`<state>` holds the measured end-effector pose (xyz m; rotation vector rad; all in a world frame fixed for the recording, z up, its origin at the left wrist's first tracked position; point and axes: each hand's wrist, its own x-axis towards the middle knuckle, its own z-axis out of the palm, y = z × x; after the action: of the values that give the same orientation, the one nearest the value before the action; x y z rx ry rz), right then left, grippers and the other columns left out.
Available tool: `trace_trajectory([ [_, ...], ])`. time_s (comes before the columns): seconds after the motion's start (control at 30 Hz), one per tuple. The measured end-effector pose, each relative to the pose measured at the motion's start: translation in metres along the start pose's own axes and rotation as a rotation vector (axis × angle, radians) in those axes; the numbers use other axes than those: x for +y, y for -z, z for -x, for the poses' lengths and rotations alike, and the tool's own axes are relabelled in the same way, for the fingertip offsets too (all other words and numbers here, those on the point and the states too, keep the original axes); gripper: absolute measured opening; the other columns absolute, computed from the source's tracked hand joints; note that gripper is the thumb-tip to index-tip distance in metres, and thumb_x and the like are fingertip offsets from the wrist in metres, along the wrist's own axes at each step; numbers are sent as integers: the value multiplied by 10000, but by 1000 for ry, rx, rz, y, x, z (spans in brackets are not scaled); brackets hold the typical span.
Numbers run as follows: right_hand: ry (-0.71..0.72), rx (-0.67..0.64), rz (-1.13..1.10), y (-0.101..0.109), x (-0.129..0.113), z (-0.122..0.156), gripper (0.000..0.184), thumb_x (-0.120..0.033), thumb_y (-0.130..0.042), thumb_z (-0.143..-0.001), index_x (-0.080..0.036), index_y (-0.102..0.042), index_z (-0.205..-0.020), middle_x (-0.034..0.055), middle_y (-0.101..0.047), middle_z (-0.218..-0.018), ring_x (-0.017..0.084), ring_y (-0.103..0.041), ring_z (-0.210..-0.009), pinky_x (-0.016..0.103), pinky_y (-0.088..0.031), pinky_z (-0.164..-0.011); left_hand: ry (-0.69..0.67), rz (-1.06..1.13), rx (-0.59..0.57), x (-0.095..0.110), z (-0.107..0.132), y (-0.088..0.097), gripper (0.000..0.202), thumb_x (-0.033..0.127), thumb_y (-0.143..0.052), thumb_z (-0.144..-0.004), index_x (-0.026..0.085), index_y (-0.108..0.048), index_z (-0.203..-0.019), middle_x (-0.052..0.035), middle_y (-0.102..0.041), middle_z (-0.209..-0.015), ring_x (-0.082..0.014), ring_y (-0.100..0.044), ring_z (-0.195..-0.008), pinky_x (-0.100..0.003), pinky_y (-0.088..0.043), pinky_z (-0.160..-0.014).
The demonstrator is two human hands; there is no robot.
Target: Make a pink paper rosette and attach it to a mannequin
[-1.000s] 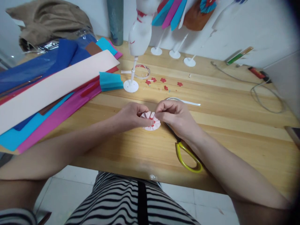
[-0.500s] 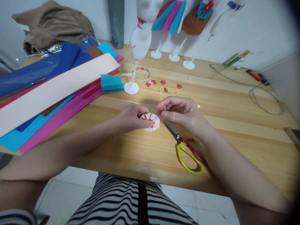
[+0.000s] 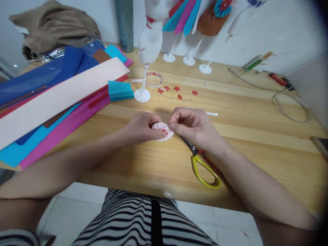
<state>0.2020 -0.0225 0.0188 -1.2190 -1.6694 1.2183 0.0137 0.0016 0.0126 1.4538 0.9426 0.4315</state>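
Observation:
My left hand (image 3: pixel 143 127) pinches a pale pink pleated rosette (image 3: pixel 169 132) just above the table, thumb laid across its front. A small red flower shape marks the rosette's centre, partly covered by that thumb. At the rosette's right edge, my right hand (image 3: pixel 193 123) is closed, thumb and forefinger pressed together on the rim. Scissors (image 3: pixel 194 149) with yellow and red handles lie below my right hand, their tips and red handle partly hidden by the hand and forearm. A narrow white strip (image 3: pixel 212 114) shows behind the right hand.
Coloured sheets (image 3: pixel 66 87) pile up at the left. A white mannequin (image 3: pixel 150 46) stands on a thin stem behind small red flower cut-outs (image 3: pixel 176 89) and a tape roll (image 3: pixel 161 80). Several dressed forms line the wall. A cable (image 3: pixel 276 102) lies right.
My right hand has moved left from beside the rosette and its fingertips have closed on the rim. The white strip behind it shows more. The camera view has shifted slightly.

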Motion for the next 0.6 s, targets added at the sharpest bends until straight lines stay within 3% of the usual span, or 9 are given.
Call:
trace_trajectory([
  [0.23,-50,8,-169,6,2,-1,218,-384,-778,-733,-211,-646,-747,-27,-582,-656,118,-496,-581,292,-415,-588,35,101,-15,2,-1,5,208,295,-734,-606,145,-591,-610,10,-569,-579,-101,-495,-557,-224,-310,-522],
  [0.37,-1,-72,-107,19,-1,-2,247,-378,-812,-701,-239,-678,-854,-1,-635,-766,142,-544,-664,303,-456,-632,36,209,-41,-1,-5,7,202,284,-753,-588,133,-625,-629,-4,-616,-607,-103,-522,-574,-221,-336,-542],
  [0.6,15,-44,0,12,-1,-3,239,-408,-829,-695,-254,-646,-699,-2,-598,-645,152,-489,-591,317,-422,-572,56,193,-90,0,-5,8,197,266,-750,-584,133,-604,-576,14,-568,-544,-91,-490,-539,-210,-297,-512],
])
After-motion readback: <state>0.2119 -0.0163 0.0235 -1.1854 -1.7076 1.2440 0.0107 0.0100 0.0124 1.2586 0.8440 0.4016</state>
